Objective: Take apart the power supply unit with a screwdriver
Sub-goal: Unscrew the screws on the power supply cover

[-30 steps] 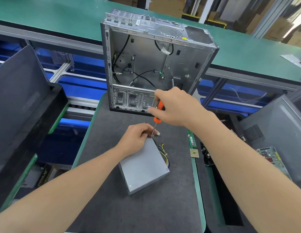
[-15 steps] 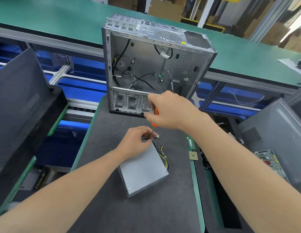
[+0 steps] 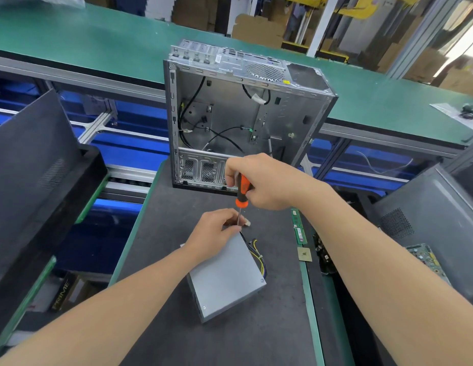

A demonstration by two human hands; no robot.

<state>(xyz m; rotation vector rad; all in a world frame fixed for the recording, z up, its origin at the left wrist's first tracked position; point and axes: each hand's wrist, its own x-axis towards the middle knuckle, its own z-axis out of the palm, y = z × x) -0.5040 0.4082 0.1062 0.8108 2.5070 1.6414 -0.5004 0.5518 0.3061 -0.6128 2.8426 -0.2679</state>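
Orange screwdriver (image 3: pixel 242 192) handle shows more than before: the right hand (image 3: pixel 267 180), clenched around it, has turned it. Its tip stays at the power supply unit's (image 3: pixel 226 281) corner nearest the computer case (image 3: pixel 243 114), which the left hand (image 3: pixel 217 231) grips. Probably the screw is loosening.

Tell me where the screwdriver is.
Head view, centre: the screwdriver stands nearly upright in the right hand, its tip down by the left hand at the far end of the power supply, before the open case.
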